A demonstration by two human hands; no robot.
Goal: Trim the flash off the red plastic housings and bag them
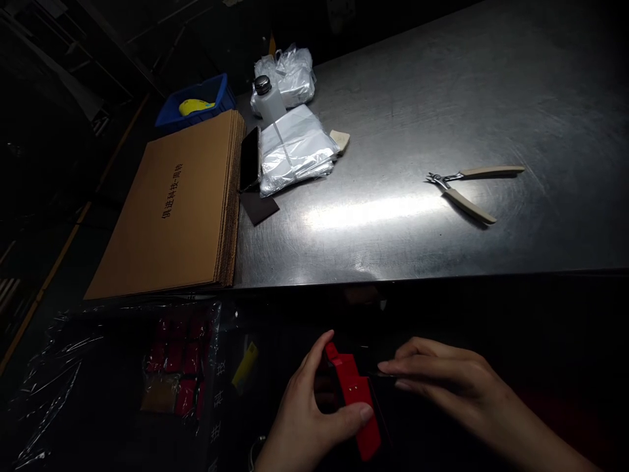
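A red plastic part (354, 388) with a stepped edge and two small bright dots is held below the table's front edge. My left hand (319, 410) grips it, thumb on its face and a finger at its top end. Just right of the part, my right hand (442, 377) pinches a thin dark tool (381, 374), whose tip points at the part's right edge. Most of that tool is hidden by the fingers or lost in the dark.
On the metal table (383, 249) lie cutting pliers (445, 180), plastic bags (297, 151), a phone (250, 159), a bottle (269, 101) and stacked cardboard (167, 210). A blue bin (223, 95) stands behind. Lower left, wrapped red parts (174, 357) sit in a plastic-lined container (213, 393).
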